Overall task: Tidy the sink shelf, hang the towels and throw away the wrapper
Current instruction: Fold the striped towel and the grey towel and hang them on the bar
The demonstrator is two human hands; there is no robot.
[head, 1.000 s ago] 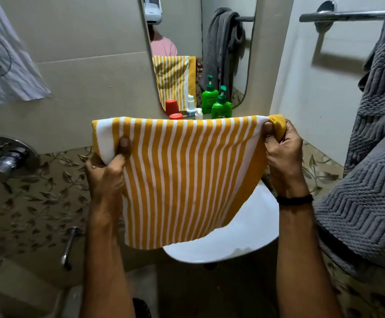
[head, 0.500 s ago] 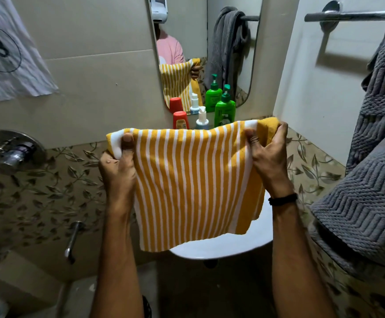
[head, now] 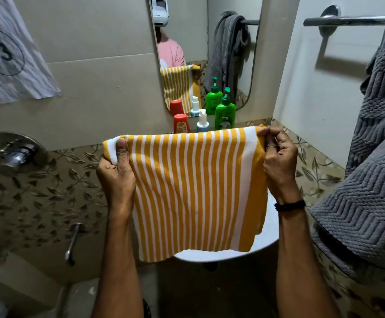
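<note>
The left hand [head: 115, 177] and right hand [head: 278, 166] are pinching the top corners of the yellow-and-white striped towel [head: 193, 193], holding it spread over the white sink [head: 264, 239]. Over the last second the hands are drawing closer together and the towel is narrowing, likely being readied for hanging on the chrome towel bar [head: 345, 20] far right, beside the grey towel [head: 374, 180]. Behind it, bottles are standing on the shelf.
</note>
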